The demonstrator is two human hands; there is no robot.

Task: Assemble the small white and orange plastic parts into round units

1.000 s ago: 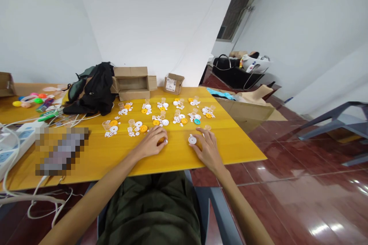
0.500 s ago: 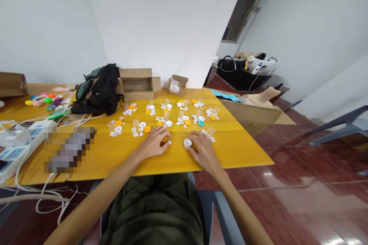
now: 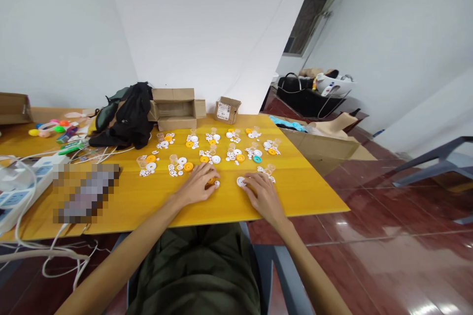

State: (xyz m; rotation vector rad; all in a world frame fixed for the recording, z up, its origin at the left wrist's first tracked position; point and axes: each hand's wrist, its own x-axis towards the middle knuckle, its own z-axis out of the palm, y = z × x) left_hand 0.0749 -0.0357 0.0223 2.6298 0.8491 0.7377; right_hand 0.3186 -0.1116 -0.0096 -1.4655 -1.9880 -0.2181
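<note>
My left hand (image 3: 197,184) rests on the table with curled fingers around an orange plastic disc (image 3: 211,180), partly hidden beneath them. A small white round piece (image 3: 217,184) sits by its fingertips. My right hand (image 3: 264,193) has its thumb and fingertips at the right edge of a white plastic disc (image 3: 240,181), which lies on the table. Behind that hand is a clear cup (image 3: 271,168) with small white dotted pieces beside it. Further back are several similar groups, each with a clear cup, white and orange discs and dotted pieces; one has a teal disc (image 3: 257,159).
The yellow table (image 3: 121,209) carries an open cardboard box (image 3: 175,123), a smaller box (image 3: 226,110) and a black bag (image 3: 133,113) at the back. A power strip (image 3: 31,187) with cables and a blurred-out flat object (image 3: 86,194) are on the left.
The fingertips of my right hand have shifted slightly left, covering more of the white disc's edge. My left hand stays in place on the orange disc. The view has shifted a little.
</note>
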